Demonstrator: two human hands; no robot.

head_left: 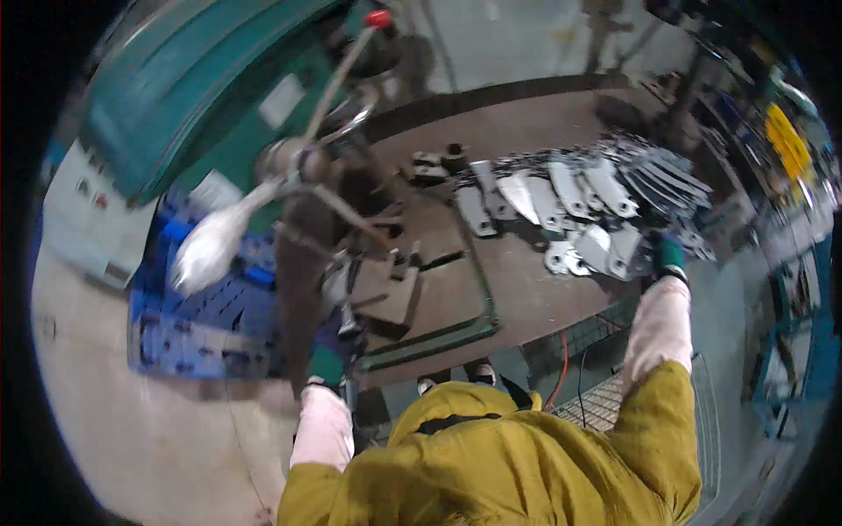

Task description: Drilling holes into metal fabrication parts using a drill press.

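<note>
My left hand (331, 342), in a dark glove with a green cuff, is low beside the base of a drilling-type machine (294, 162) with spoked handles. Right against it is a metal bolt-like part (349, 323); whether the hand grips it I cannot tell. My right hand (665, 254), in a similar glove, is at the near right end of a pile of flat grey metal blades (568, 188). Its fingers are dark and blurred. Closest to it lie a few loose blades (621, 250) with holes. A block-like metal fixture (390, 294) sits on the machine table (452, 294).
One machine handle is wrapped in white (210, 250); another lever ends in a red knob (378, 19). A blue plastic crate (206, 342) stands at the left. Below the brown bench (544, 298) hang an orange cable (561, 368) and a wire rack (596, 399). Blue shelving (794, 359) stands at the right.
</note>
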